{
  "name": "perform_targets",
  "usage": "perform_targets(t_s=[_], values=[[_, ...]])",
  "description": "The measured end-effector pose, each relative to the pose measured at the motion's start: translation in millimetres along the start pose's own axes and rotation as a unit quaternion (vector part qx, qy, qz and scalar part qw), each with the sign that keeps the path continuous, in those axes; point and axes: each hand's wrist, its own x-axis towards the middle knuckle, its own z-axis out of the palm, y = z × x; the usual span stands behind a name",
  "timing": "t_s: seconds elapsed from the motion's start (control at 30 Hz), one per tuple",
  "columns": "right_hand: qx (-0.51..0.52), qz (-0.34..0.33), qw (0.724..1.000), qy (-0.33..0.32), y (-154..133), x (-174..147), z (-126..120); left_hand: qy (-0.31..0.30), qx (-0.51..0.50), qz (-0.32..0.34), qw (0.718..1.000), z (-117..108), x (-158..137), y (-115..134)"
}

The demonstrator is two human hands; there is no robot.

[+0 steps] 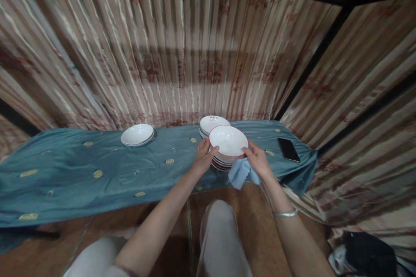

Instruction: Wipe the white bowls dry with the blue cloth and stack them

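Note:
A white bowl with a red rim (229, 139) is gripped at its edges between my two hands. My left hand (205, 156) has its thumb over the left rim, and my right hand (257, 158) pinches the right rim. A light blue cloth (243, 173) hangs from under my right hand. Directly below the bowl stands a stack of red-rimmed dishes (221, 165), partly hidden by it. Just behind is another stack of white bowls (214, 122), the top one with a small printed design inside.
Further left, a short stack of white bowls (138, 134) sits on the teal tablecloth (123, 173). A black phone (288, 149) lies near the table's right end. Pleated curtains (182, 65) hang behind, and a dark bag (367, 253) is at lower right.

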Motion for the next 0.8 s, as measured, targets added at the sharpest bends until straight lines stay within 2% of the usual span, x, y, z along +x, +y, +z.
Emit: perform_targets(t_s=[0.1,0.23,0.37,0.57,0.8], values=[[-0.023,0.013,0.999,-0.021,4.9,6.1,-5.0,-0.011,0.09,0.001,0.996,4.2,4.9,-7.6],[-0.047,0.017,0.998,-0.032,13.4,8.2,-4.4,-0.009,0.133,0.026,0.991,12.1,3.6,-17.9],[-0.084,-0.003,0.995,-0.055,16.9,7.3,-3.9,0.004,0.155,0.016,0.988,16.7,0.7,-24.6],[-0.146,0.005,0.984,-0.099,15.4,8.9,-7.6,-0.005,0.173,-0.019,0.985,17.2,-2.0,-26.6],[-0.23,-0.005,0.966,-0.115,17.9,9.8,-8.0,0.007,0.166,-0.04,0.985,20.8,0.1,-31.8]])
